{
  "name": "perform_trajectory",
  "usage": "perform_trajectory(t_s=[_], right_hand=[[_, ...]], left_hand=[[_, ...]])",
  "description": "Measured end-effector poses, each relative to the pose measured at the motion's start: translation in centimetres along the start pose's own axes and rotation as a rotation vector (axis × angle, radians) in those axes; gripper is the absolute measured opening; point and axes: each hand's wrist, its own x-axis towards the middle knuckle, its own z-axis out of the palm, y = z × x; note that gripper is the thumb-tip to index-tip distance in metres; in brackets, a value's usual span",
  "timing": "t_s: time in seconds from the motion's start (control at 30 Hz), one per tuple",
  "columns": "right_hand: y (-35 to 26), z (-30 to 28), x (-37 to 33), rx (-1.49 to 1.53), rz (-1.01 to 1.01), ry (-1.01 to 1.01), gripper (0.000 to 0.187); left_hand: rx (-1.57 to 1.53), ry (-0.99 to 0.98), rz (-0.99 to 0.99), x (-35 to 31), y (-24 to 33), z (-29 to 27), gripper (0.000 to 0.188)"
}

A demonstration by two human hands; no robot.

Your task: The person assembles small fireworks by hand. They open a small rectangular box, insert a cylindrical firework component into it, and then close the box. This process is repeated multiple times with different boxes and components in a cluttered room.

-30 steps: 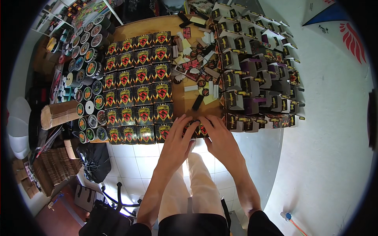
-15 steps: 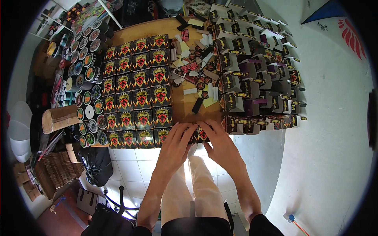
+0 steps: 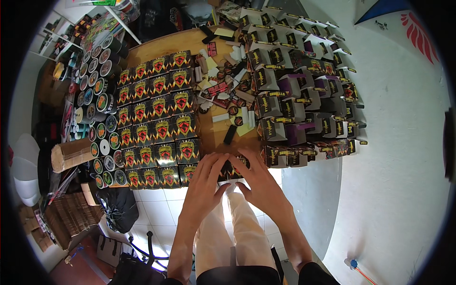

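Note:
At the table's front edge, my left hand [image 3: 203, 187] and my right hand [image 3: 260, 179] curve around a small black box [image 3: 238, 167] with a red and yellow emblem. My fingers rest along its far side, fingertips nearly meeting, while both thumbs are at the near side. Part of the box is hidden under the hands. Just left of my left hand are rows of closed black boxes [image 3: 164, 129] with the same emblem. Right of my right hand, several rows of boxes with raised, open flaps [image 3: 297, 100] stand packed together.
Between the box groups, the wooden table [image 3: 207, 135] carries loose papers, small rolls and a black strip [image 3: 230, 135]. Stacks of round-topped containers [image 3: 101, 102] line the left side. A cardboard piece [image 3: 71, 156] juts out there. A black bag [image 3: 118, 209] sits below, and a white wall [image 3: 394, 156] stands right.
The view has shifted, so the box rows sit slightly further left and lower. My thumbs have come up toward the box's near side, and more of its front edge shows.

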Motion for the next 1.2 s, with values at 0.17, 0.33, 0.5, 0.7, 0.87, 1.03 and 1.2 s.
perform_trajectory(t_s=[0.17, 0.33, 0.5, 0.7, 0.87, 1.03, 1.2], right_hand=[[-0.9, -3.2, -1.7, 0.166, -0.075, 0.125, 0.058], [0.4, -6.7, -2.5, -0.107, -0.079, 0.36, 0.045], [3.6, -6.6, -2.7, -0.272, -0.001, 0.452, 0.04], [6.2, -4.9, -3.1, -0.273, 0.005, 0.528, 0.037], [5.5, -5.6, -2.9, -0.229, -0.043, 0.61, 0.034], [1.6, -8.2, -3.5, -0.032, -0.054, 0.68, 0.028], [-5.5, -12.6, -5.0, 0.242, -0.06, 0.746, 0.023]], left_hand=[[-0.071, 0.033, 0.012, 1.1, 2.1, -0.6, 0.086], [-0.093, 0.02, 0.087, 3.1, 3.4, 0.9, 0.082], [-0.082, -0.043, 0.084, 5.0, 4.8, 2.8, 0.082], [-0.041, -0.118, 0.092, 5.2, 5.0, 4.7, 0.089], [-0.068, -0.126, 0.095, 5.3, 5.5, 4.5, 0.095], [-0.131, -0.124, 0.114, 4.5, 6.6, 2.7, 0.098], [-0.238, -0.08, 0.218, 1.9, 9.0, -2.1, 0.102]])
